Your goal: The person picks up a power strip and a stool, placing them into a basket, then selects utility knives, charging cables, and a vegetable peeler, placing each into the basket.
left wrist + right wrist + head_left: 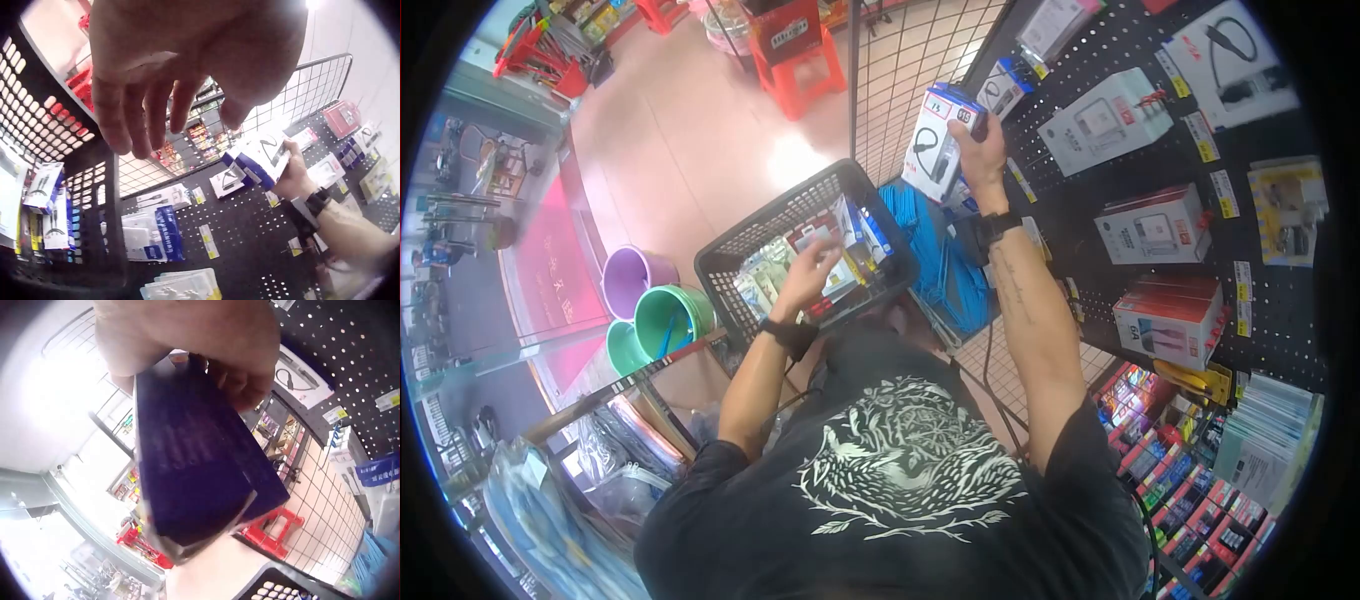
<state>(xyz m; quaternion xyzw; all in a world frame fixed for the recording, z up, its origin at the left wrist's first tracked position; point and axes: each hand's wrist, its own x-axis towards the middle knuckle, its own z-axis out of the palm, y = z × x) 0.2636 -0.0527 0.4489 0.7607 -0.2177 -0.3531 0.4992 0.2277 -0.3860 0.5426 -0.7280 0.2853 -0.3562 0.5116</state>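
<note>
My right hand (983, 160) grips white-and-blue cable boxes (935, 150) in front of the wire grid, up beside the pegboard. In the right wrist view the dark blue sides of two boxes (194, 456) hang below the palm, partly hiding the fingers. My left hand (808, 275) is over the black plastic basket (772, 207), its fingers loosely spread and holding nothing. Inside the basket lie several packages, among them cable boxes (44, 187) standing near its side in the left wrist view.
A black pegboard (1090, 130) with hanging packaged goods rises on the right. Blue hangers (945, 265) hang close to the basket. Purple (640, 280) and green buckets (675, 325) stand left of it, and a red stool (800, 80) is ahead on the floor.
</note>
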